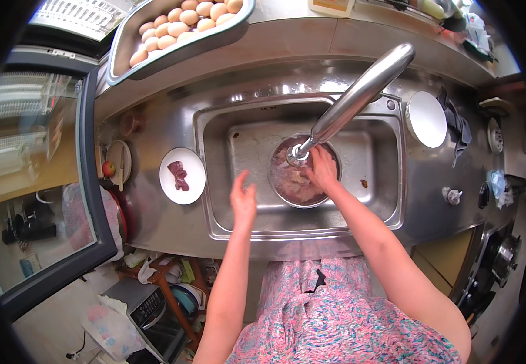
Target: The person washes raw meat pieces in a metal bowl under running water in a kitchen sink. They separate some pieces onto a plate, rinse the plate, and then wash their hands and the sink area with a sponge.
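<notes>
A round metal bowl [337, 191] stands in the stainless steel sink [253, 136], holding cloudy pinkish water and pieces of pale raw meat [297, 179]. My right hand [324, 169] reaches into its right side, fingers at the water and meat; whether they grip a piece cannot be told. Over the sink's left part, my left hand [243, 200] is raised with its fingers apart and nothing in it. The faucet [363, 93] arches over the bowl, its spout hiding some of the contents. Left of the sink, a white plate [169, 189] bears a dark red meat piece [178, 175].
A tray [124, 50] of eggs [178, 28] sits on the ledge behind. An open window sash [101, 182] juts in at left, near an apple [108, 169] and a knife [121, 175]. At right are a white bowl [426, 119] and a dark cloth [456, 123].
</notes>
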The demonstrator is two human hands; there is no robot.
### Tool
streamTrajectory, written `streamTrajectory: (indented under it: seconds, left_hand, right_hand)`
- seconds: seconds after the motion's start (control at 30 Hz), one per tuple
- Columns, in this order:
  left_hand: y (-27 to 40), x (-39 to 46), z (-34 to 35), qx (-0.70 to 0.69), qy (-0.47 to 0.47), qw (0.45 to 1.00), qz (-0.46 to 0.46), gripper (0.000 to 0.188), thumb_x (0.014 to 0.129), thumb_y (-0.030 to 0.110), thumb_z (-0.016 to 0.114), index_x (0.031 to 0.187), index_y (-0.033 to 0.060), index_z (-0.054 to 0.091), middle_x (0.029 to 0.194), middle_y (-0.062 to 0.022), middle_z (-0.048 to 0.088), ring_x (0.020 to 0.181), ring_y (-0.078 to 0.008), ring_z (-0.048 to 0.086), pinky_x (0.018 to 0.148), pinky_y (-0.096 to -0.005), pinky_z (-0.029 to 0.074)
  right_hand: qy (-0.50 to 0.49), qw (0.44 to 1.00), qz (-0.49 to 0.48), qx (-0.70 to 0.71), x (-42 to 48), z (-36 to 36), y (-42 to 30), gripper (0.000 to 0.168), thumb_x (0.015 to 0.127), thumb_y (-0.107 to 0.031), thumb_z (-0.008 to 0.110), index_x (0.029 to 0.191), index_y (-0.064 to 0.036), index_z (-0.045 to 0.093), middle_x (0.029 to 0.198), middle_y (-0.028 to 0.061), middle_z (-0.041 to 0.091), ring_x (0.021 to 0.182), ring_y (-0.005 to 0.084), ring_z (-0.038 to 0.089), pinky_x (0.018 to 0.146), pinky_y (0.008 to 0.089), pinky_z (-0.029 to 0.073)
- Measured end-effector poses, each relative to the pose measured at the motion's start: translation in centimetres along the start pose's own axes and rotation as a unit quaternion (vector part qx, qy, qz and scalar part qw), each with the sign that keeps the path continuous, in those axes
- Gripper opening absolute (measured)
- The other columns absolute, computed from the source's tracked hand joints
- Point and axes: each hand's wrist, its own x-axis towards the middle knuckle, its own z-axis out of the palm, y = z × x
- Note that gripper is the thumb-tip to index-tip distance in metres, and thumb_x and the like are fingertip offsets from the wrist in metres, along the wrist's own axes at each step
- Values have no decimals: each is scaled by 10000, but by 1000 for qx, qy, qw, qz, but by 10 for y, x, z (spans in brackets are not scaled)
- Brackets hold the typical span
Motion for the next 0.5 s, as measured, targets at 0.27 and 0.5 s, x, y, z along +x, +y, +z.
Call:
streamTrajectory:
  seconds: [0.27, 0.5]
  left_hand:
    - [-75, 40, 82, 22, -95, 992, -81, 340, 896, 12, 532, 1232, 10, 582, 1198, -134, 622, 1102, -180, 582, 961, -293, 438]
    - [-54, 63, 113, 353, -263, 894, -80, 707, 740, 145, 695, 1382, 43, 417, 1313, -279, 500, 1343, -395, 363, 1094, -432, 331]
  right_hand:
    - [-126, 976, -55, -170, -1, 38, -16, 737, 729, -358, 730, 1392, -221, 440, 1511, 153, 276, 1402, 378, 244, 1055, 657, 233]
    - [-75, 986, -63, -137, -65, 28, 18, 733, 688, -207, 748, 1363, -233, 465, 1498, 136, 281, 1370, 423, 265, 1063, 575, 289]
